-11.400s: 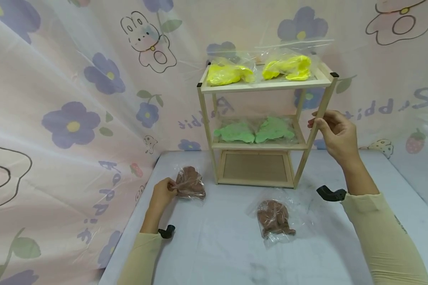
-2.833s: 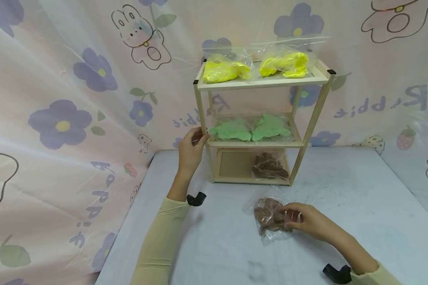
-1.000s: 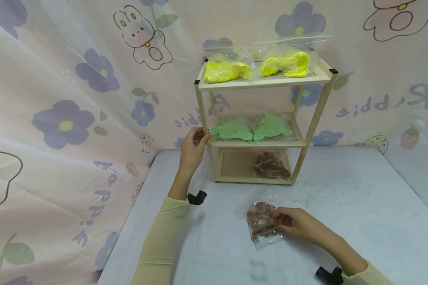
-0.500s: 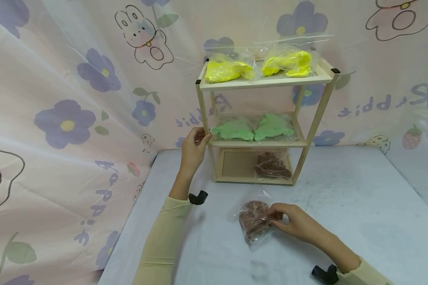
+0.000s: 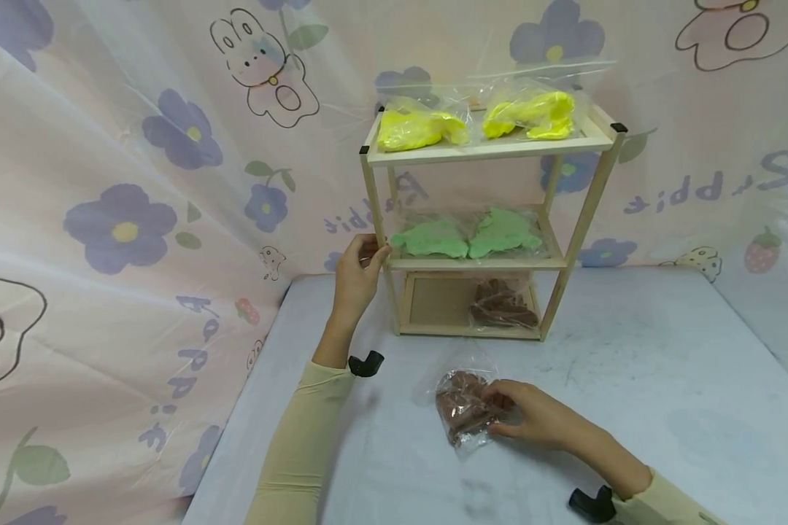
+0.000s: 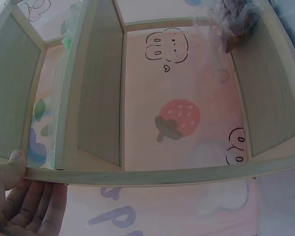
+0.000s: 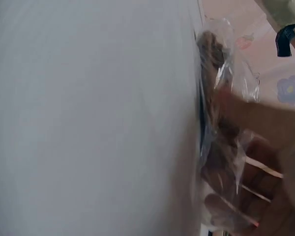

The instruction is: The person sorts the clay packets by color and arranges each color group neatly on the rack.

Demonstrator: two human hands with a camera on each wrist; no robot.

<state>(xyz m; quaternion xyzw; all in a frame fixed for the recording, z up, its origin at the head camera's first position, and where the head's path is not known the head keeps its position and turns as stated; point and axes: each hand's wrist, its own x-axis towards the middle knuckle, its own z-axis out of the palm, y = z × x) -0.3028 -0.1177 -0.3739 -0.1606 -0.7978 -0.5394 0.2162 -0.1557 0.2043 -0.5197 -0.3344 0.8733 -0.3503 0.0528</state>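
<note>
Flowery pink cloth hangs behind your pale grey counter (image 5: 630, 379). Your left hand (image 5: 357, 273) grips the small wooden three-level shelf (image 5: 486, 153) by its front post. Your right hand (image 5: 532, 415) pinches the clear bag of brown clay (image 5: 462, 405) at 6 o'clock from the shelf. Lift gently, and keep the shelf steady.

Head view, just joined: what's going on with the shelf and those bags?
A person's left hand grips the front left post of the small wooden shelf. The right hand holds a clear bag of brown clay lying on the table. Another brown bag sits on the bottom tier, two green bags in the middle, two yellow bags on top.
</note>
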